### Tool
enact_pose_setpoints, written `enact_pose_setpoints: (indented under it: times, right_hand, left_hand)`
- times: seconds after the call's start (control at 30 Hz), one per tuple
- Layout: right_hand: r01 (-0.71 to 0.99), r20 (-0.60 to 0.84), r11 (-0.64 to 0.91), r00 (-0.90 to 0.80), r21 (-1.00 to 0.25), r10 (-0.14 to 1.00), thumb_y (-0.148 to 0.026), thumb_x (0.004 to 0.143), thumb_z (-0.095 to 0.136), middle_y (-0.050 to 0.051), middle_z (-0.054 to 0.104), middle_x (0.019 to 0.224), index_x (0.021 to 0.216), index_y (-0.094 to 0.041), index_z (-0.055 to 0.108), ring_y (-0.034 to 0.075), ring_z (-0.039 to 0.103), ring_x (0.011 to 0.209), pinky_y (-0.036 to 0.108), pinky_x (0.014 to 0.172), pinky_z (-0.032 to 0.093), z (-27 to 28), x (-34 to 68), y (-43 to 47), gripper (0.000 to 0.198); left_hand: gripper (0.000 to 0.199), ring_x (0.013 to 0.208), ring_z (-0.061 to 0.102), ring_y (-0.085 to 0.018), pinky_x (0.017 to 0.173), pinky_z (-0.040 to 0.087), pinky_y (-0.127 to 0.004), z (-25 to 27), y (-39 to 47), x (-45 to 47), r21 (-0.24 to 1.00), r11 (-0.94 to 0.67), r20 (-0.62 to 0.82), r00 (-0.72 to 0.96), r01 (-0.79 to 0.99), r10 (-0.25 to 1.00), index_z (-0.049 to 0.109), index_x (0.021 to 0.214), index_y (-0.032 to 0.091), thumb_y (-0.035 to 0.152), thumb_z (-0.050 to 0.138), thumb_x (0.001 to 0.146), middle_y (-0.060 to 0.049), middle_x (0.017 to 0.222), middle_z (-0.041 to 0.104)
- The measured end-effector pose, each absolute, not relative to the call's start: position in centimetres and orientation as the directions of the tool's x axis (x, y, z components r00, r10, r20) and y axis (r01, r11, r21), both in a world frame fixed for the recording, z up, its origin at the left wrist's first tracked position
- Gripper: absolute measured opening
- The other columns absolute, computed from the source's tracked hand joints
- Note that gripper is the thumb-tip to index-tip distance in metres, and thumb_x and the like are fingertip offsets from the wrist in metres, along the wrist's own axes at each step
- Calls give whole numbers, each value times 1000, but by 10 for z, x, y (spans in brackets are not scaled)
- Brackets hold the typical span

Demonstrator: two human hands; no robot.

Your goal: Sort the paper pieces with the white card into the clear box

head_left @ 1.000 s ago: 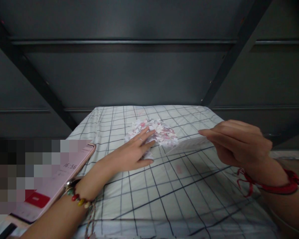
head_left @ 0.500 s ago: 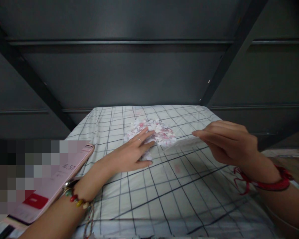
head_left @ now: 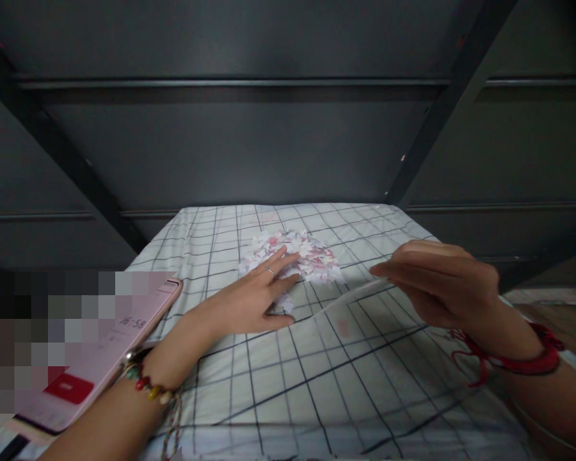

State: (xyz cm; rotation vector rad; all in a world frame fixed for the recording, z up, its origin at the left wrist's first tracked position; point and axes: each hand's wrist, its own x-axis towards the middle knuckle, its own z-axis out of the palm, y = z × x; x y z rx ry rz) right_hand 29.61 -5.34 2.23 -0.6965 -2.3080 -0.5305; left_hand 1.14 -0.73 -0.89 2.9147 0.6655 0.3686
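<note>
White thin sheet (head_left: 350,294) pinched in the right hand (head_left: 444,282), paper scraps (head_left: 314,257) beyond.
Its long axis slants from those closed fingertips toward the thumb of the left hand (head_left: 259,298), stopping short. That left hand, spread with no grasp showing, lies nearer the paper scraps, fingers over their near-left side.

The paper scraps (head_left: 314,261) are white and pink, the cloth (head_left: 288,378) white with dark checks, the wristband (head_left: 532,363) red.
</note>
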Motion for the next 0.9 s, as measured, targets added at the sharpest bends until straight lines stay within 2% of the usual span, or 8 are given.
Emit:
enact_pose_setpoints:
  times: [0.1,0.27,0.43,0.53,0.73,0.9]
  right_hand:
    - [549,718,821,-634,158,286,-1,75,49,-1,53,66,101,-21,55,11,49,57,27,52,41,23,296,-54,34]
    - [583,767,787,-595,204,242,-1,75,46,0,57,68,98,-22,56,13,52,61,27,57,44,25,295,-51,33]
    - [749,770,552,-577,366,272,-4,75,45,0,58,65,93,-19,58,15,54,61,28,56,44,26,299,-46,27]
    - [764,747,484,-600,428,286,-3,73,44,2,60,66,91,-16,59,15,55,61,28,57,43,26,303,-43,26]
    - [761,741,470,-610,448,281,-3,73,46,5,61,70,90,-15,60,16,55,64,29,61,45,26,317,-41,26]
    - [800,734,436,-576,413,361,-5,76,46,4,62,69,89,-17,61,17,57,64,31,63,46,29,333,-41,23]
  left_hand:
    - [65,138,5,-34,111,18,-47,-9,-7,11,196,-897,210,876,397,434,44,129,5,36,68,77,-21,148,17]
    - [70,138,4,-33,111,18,-46,-9,-7,10,213,-896,223,873,390,433,44,130,8,41,70,74,-18,149,15]
    - [66,137,4,-35,110,18,-49,-6,-9,10,193,-890,207,869,413,449,44,129,7,39,68,77,-20,149,16]
    - [59,138,3,-35,110,19,-48,-4,-10,11,198,-881,216,857,431,468,44,128,7,34,66,80,-19,149,17]
    - [59,137,4,-36,110,18,-48,-4,-9,11,190,-877,203,857,440,474,43,129,5,34,64,82,-21,148,19]
    - [55,137,5,-34,110,21,-49,-6,-9,12,184,-887,213,864,424,457,43,130,11,35,61,84,-16,149,20]
